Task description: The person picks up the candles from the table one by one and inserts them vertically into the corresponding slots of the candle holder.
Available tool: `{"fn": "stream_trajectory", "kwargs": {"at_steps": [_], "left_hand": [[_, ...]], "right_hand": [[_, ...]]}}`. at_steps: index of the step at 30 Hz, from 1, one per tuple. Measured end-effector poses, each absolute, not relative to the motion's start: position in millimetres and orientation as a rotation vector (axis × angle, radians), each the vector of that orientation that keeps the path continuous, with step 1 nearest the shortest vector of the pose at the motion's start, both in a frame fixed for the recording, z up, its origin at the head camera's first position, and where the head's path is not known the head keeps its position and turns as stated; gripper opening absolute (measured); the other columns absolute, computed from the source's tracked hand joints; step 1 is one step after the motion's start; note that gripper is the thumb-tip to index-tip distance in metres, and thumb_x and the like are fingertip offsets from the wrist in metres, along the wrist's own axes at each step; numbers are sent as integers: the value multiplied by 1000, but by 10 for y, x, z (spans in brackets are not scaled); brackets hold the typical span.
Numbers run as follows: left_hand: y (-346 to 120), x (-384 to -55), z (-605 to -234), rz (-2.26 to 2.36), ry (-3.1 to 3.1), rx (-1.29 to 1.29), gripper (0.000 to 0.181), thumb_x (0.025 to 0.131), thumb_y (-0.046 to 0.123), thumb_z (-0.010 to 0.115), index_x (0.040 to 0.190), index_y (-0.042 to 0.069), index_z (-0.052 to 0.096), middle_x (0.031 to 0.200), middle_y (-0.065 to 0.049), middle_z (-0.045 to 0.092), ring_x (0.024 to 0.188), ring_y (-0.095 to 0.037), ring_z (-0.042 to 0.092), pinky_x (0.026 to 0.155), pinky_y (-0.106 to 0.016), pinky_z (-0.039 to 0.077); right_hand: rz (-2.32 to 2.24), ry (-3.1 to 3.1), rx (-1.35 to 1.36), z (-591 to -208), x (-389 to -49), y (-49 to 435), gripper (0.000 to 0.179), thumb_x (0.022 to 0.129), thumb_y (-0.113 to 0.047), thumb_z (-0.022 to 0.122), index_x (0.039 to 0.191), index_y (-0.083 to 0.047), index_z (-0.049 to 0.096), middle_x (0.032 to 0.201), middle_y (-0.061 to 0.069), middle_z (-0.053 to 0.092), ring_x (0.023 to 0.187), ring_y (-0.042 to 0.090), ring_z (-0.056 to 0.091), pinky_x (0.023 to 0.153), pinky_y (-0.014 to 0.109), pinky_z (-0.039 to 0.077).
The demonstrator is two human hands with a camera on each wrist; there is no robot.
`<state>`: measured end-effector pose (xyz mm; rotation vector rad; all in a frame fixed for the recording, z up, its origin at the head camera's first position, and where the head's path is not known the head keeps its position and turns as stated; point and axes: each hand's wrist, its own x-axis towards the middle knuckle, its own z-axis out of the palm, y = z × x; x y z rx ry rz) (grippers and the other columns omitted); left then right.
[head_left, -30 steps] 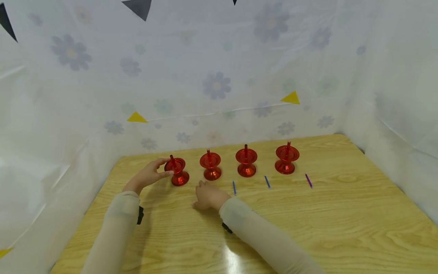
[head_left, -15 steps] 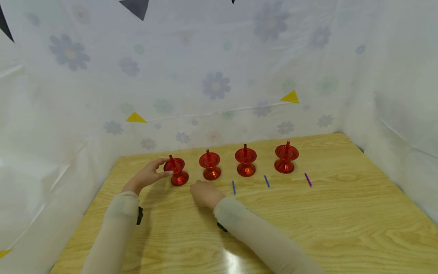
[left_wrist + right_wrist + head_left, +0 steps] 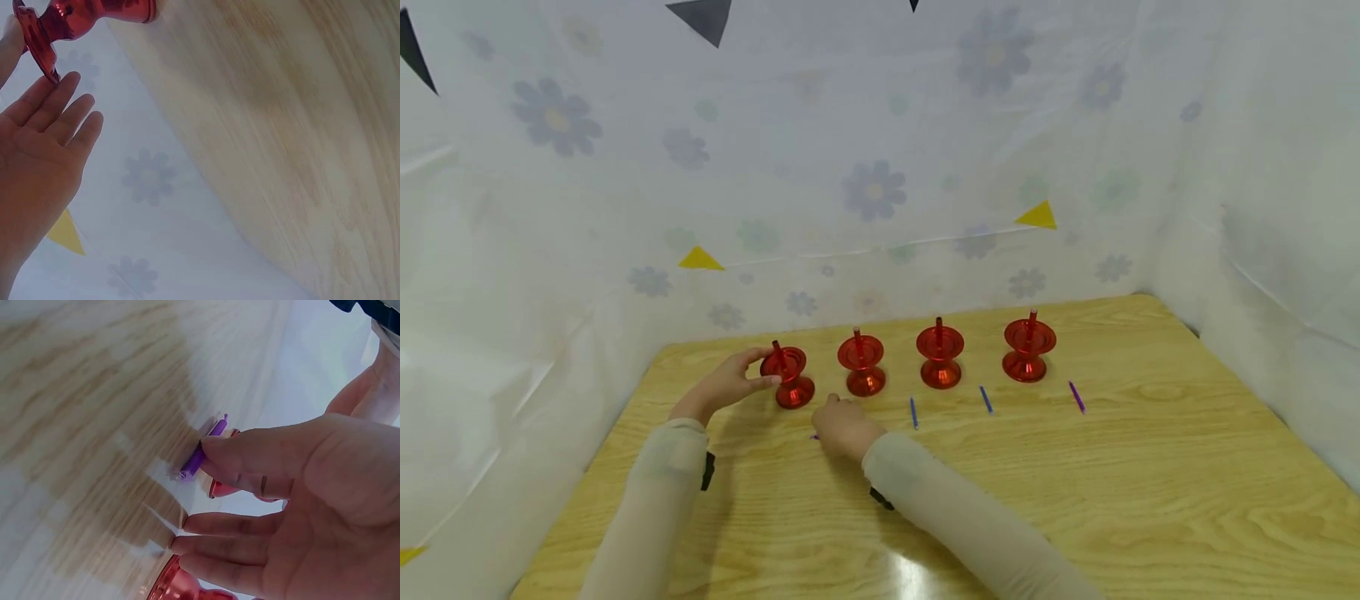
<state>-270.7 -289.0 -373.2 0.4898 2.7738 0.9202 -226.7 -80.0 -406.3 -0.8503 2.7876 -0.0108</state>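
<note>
At the left end of a row of red metal candle holders, my left hand (image 3: 724, 388) holds the nearest candle holder (image 3: 793, 392) by its dish rim, thumb on one side and fingertips on the other. In the left wrist view, that red holder (image 3: 69, 22) shows at the top left, and the ring and little fingers extend past the rim. My right hand (image 3: 847, 429) is low over the table in front of the second candle holder (image 3: 866, 381). The right wrist view shows its thumb and index finger pinching a small purple candle (image 3: 195, 460) close to the wood; the other fingers are extended.
Two more red candle holders (image 3: 941, 373) (image 3: 1025, 367) stand to the right. In front of them lie two blue candles (image 3: 913, 413) (image 3: 986, 400) and another purple candle (image 3: 1077, 397). A flower-printed white curtain (image 3: 880, 275) borders the wooden table (image 3: 1075, 483).
My right hand has shifted slightly left, its fingers drawing together, and the tip of the purple candle now shows beside it. The left hand keeps its place on the first candle holder.
</note>
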Motion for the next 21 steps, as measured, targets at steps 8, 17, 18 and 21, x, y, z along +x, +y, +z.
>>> {"fn": "stream_trajectory", "kwargs": {"at_steps": [8, 17, 18, 21], "left_hand": [[-2904, -2720, -3719, 890, 2766, 458, 67, 97, 28, 60, 148, -4, 30, 149, -30, 30, 137, -48, 23, 106, -63, 28], [-2897, -2731, -3732, 875, 2777, 475, 68, 96, 31, 61, 147, -3, 32, 148, -29, 32, 137, -47, 24, 107, -62, 27], [-2901, -2733, -3735, 874, 2777, 470, 68, 96, 30, 61, 147, -3, 32, 148, -29, 32, 137, -47, 25, 107, -62, 28], [-2908, -2734, -3741, 868, 2783, 467, 65, 96, 25, 61, 147, -3, 32, 148, -29, 33, 137, -48, 25, 106, -62, 28]], "right_hand": [[-270, 2682, -814, -3971, -2395, -642, 14, 93, -6, 58, 105, -8, 64, 102, 6, 56, 79, 14, 49, 69, 28, 46], [-408, 2655, -897, -3861, -2487, -645, 9, 97, -7, 52, 94, -8, 60, 84, 2, 57, 72, 12, 49, 63, 27, 44], [-443, 2645, -916, -3838, -2506, -646, 12, 98, -6, 51, 90, -8, 59, 78, 1, 54, 67, 11, 46, 59, 25, 41], [-573, 2602, -964, -3758, -2557, -635, 18, 97, -4, 49, 80, -8, 51, 64, -1, 42, 56, 9, 35, 52, 23, 33]]}}
